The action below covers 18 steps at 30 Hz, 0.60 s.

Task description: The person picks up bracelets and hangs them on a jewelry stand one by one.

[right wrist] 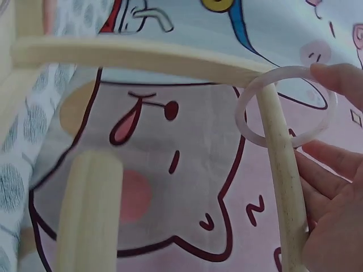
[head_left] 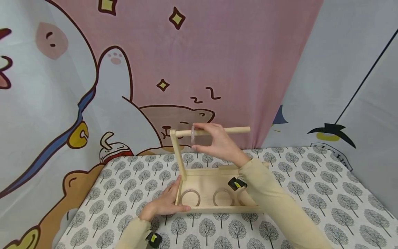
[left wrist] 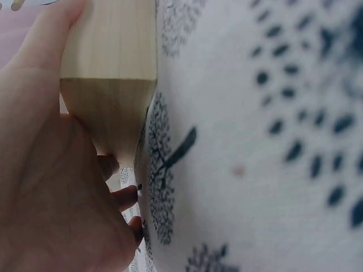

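Note:
My right hand (head_left: 214, 140) pinches a pale translucent bangle (head_left: 192, 135) between thumb and fingers. The bangle encircles the wooden rod (head_left: 237, 130) near the end that joins the upright post (head_left: 177, 154). In the right wrist view the rod (right wrist: 282, 187) passes through the bangle (right wrist: 245, 116). At the base, my left hand (head_left: 169, 200) grips the left front corner of the wooden stand's tray (head_left: 208, 210), thumb along the front edge and fingers by the left side. The left wrist view shows that wooden corner (left wrist: 110, 105) close up, against the palm.
Two more bangles, one at the left (head_left: 190, 190) and one in the middle (head_left: 223, 189), lie in the tray; the right sleeve (head_left: 264, 186) partly covers another. A tree-print cloth (head_left: 124, 197) covers the table. Behind hangs a cartoon-printed curtain (head_left: 242, 62). A round wooden piece (right wrist: 91, 209) rises close to the right wrist camera.

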Each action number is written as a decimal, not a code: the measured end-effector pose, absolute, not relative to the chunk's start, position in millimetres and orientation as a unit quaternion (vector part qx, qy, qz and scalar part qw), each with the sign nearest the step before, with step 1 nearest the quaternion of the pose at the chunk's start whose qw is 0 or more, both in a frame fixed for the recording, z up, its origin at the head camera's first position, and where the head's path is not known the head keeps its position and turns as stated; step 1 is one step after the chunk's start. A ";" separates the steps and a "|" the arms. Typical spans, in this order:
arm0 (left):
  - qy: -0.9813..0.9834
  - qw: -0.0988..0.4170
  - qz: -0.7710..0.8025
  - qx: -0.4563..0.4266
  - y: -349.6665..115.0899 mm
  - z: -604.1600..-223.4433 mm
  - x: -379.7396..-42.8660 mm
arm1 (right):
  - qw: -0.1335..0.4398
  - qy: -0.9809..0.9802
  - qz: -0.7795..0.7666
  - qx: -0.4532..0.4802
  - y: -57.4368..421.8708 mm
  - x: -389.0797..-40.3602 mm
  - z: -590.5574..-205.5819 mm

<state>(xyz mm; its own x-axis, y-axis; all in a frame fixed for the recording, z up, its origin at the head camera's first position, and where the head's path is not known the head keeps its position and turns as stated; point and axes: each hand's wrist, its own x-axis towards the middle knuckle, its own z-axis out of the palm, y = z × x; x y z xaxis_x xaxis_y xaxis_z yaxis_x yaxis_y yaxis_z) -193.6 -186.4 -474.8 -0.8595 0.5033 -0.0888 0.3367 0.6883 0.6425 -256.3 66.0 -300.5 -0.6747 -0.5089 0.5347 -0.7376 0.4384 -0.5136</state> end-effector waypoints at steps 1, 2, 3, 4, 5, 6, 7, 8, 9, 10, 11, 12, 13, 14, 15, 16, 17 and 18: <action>0.909 0.132 0.320 0.231 -186.4 -475.0 -193.6 | 0.147 -0.834 0.385 0.368 65.7 -256.4 -301.2; 0.909 0.134 0.321 0.231 -186.5 -475.0 -193.6 | 0.144 -0.834 0.389 0.363 65.4 -256.0 -301.4; 0.908 0.135 0.322 0.233 -186.6 -475.2 -193.7 | 0.141 -0.835 0.393 0.359 65.3 -255.6 -301.4; 0.907 0.136 0.322 0.235 -186.5 -475.4 -194.0 | 0.139 -0.837 0.392 0.356 65.1 -255.4 -301.3; 0.906 0.136 0.322 0.238 -186.4 -475.5 -194.2 | 0.140 -0.841 0.385 0.355 65.0 -255.2 -301.1; 0.906 0.136 0.322 0.240 -186.3 -475.6 -194.4 | 0.142 -0.845 0.374 0.355 64.9 -255.2 -300.9; 0.905 0.136 0.322 0.243 -186.1 -475.7 -194.6 | 0.145 -0.849 0.362 0.357 64.7 -255.1 -300.7; 0.905 0.136 0.321 0.246 -185.8 -475.7 -194.7 | 0.148 -0.852 0.349 0.360 64.5 -255.3 -300.3; 0.905 0.135 0.320 0.247 -185.8 -475.8 -194.8 | 0.152 -0.855 0.338 0.364 63.9 -255.6 -300.0; 0.905 0.135 0.319 0.248 -185.8 -475.8 -194.8 | 0.156 -0.856 0.328 0.368 63.4 -255.9 -299.8; 0.905 0.135 0.319 0.247 -185.6 -475.6 -194.7 | 0.159 -0.857 0.319 0.372 62.8 -256.1 -299.4; 0.905 0.135 0.319 0.247 -185.5 -475.4 -194.5 | 0.162 -0.858 0.311 0.375 62.3 -256.3 -299.0; 0.906 0.136 0.318 0.246 -185.4 -475.0 -194.3 | 0.164 -0.859 0.305 0.376 61.8 -256.3 -298.7; 0.906 0.136 0.318 0.244 -185.3 -474.5 -194.0 | 0.165 -0.861 0.300 0.377 61.4 -256.5 -298.4; 0.906 0.137 0.318 0.243 -185.3 -474.3 -193.8 | 0.166 -0.862 0.295 0.377 60.9 -256.7 -298.1; 0.907 0.137 0.317 0.241 -185.3 -474.1 -193.6 | 0.166 -0.864 0.289 0.376 60.4 -257.0 -298.1; 0.908 0.137 0.316 0.239 -185.2 -474.0 -193.3 | 0.167 -0.867 0.283 0.375 59.8 -257.1 -297.9; 0.908 0.138 0.316 0.238 -185.3 -473.9 -193.1 | 0.166 -0.870 0.276 0.374 59.2 -257.4 -297.9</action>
